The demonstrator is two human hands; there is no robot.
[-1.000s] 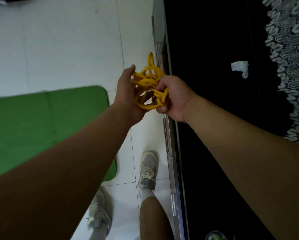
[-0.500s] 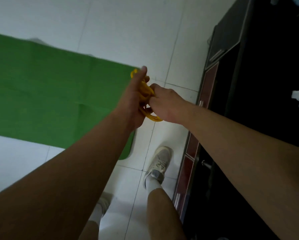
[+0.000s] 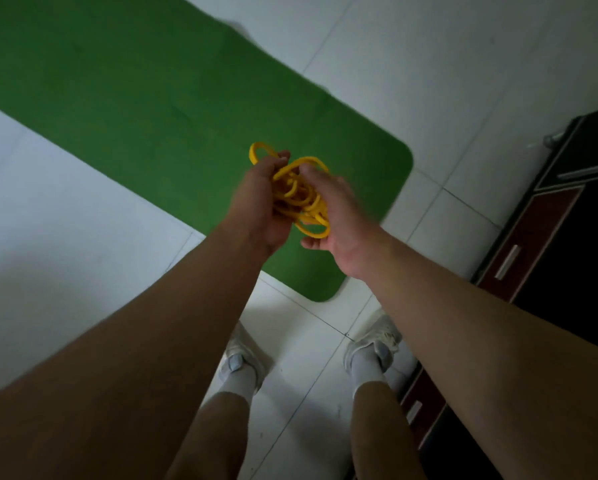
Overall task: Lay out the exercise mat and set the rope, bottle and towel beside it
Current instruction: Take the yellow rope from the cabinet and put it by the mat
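Observation:
A bundle of yellow rope in loose coils hangs between my two hands, above the near end of the green exercise mat. The mat lies flat on the white tiled floor and runs from the top left to a rounded corner near my feet. My left hand grips the left side of the bundle. My right hand cups the right side, fingers partly spread around the coils and blurred. No bottle or towel is in view.
A dark cabinet with reddish drawer fronts and metal handles stands along the right edge. My two feet in white shoes stand on white floor tiles just below the mat's corner.
The view has swung away from the dark cabinet and toward the mat. Both hands, still holding the rope, have moved from beside the cabinet to above the mat's near end.

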